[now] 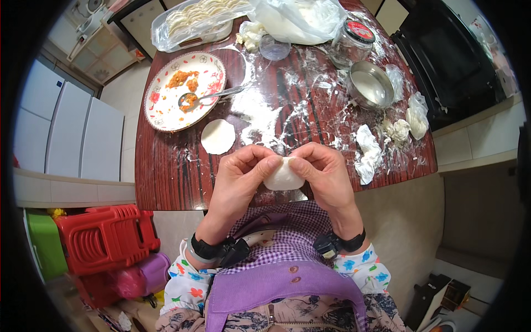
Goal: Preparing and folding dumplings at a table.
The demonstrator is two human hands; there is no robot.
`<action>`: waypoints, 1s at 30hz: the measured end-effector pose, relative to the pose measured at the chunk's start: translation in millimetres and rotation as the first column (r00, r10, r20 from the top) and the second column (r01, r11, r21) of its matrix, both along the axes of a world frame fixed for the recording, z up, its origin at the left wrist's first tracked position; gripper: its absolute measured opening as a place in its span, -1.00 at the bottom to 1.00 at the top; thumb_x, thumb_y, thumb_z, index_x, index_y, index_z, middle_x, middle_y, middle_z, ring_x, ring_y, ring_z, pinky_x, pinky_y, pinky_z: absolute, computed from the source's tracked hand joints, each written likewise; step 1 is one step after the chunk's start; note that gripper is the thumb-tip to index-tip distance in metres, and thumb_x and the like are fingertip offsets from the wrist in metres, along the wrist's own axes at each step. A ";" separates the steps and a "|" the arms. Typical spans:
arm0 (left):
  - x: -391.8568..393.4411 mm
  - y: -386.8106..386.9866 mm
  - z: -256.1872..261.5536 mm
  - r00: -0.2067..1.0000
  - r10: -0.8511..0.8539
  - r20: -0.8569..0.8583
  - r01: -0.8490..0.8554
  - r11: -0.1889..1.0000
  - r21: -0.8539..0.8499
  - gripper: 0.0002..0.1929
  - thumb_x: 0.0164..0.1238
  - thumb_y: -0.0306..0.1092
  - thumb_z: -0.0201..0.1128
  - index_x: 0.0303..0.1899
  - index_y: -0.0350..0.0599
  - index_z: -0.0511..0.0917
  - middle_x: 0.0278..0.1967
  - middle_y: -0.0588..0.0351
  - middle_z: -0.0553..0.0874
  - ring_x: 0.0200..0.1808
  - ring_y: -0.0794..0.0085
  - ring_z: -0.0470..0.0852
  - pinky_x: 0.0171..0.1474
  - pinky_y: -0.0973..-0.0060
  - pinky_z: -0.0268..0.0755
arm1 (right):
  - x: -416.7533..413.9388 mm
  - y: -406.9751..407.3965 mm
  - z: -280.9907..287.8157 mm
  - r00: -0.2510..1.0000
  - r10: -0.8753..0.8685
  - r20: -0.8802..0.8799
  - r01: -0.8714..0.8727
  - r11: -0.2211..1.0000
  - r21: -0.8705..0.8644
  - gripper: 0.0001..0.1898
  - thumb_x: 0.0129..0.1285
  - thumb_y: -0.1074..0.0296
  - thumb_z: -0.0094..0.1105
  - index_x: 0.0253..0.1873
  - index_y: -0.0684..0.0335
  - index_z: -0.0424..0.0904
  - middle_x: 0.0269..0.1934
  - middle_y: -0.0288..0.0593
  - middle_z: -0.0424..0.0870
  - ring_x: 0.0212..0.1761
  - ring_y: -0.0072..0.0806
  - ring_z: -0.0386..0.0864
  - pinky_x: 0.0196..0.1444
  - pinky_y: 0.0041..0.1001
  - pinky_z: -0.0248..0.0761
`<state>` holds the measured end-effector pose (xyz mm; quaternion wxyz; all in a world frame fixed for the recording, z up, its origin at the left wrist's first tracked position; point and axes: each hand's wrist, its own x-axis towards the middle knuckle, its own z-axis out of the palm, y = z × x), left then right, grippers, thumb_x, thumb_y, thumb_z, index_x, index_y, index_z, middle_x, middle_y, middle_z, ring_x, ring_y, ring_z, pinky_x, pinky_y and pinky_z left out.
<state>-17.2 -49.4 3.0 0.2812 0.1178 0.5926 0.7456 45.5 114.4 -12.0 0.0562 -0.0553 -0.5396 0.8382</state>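
Between both hands, over the table's near edge, hangs a folded dumpling (284, 177) of white dough. My left hand (249, 168) pinches its top edge between thumb and forefinger. From the other side my right hand (319, 168) pinches the same edge, the two thumbs almost meeting. What is inside the dough is hidden. A flat round dough wrapper (218, 137) lies on the table just beyond my left hand. Farther left, a flowered plate (159, 112) carries patches of orange filling (179, 79) and a metal spoon (220, 93) resting across its rim.
The dark wooden table (174, 178) is dusted with flour. At the back stand a plastic container of dumplings (199, 18), a plastic bag (298, 20) and a lidded glass jar (351, 43). On the right are a metal bowl (370, 85) and crumpled white tissue (368, 153).
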 end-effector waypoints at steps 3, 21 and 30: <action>2.2 3.4 5.7 0.999 0.028 0.031 -0.028 1.000 0.014 -0.89 0.34 -0.43 0.25 -0.20 -0.25 0.61 -0.35 0.24 0.68 -0.33 0.69 0.58 -0.25 0.70 0.43 | 1.9 -1.0 -2.5 0.996 -0.084 -0.030 0.084 0.996 0.019 -0.86 0.28 0.39 0.27 -0.19 0.35 0.60 -0.37 -0.32 0.65 -0.36 -0.74 0.52 -0.31 -0.69 0.40; 1.5 3.2 -1.4 0.996 -0.066 0.059 0.062 0.996 0.064 -0.84 0.36 -0.38 0.25 -0.17 -0.28 0.61 -0.32 0.21 0.68 -0.32 0.67 0.59 -0.25 0.69 0.46 | 8.4 1.8 -2.8 0.992 -0.116 -0.047 0.120 0.989 0.091 -0.86 0.28 0.42 0.26 -0.16 0.37 0.63 -0.35 -0.30 0.67 -0.33 -0.73 0.53 -0.28 -0.68 0.40; -4.3 2.0 4.0 0.987 -0.161 -0.029 0.160 0.987 -0.030 -0.84 0.35 -0.37 0.26 -0.20 -0.28 0.63 -0.34 0.21 0.69 -0.32 0.70 0.58 -0.25 0.70 0.45 | 5.8 1.6 4.6 0.996 -0.087 0.000 0.087 0.996 -0.003 -0.84 0.27 0.39 0.27 -0.16 0.37 0.61 -0.36 -0.28 0.67 -0.34 -0.71 0.55 -0.27 -0.66 0.42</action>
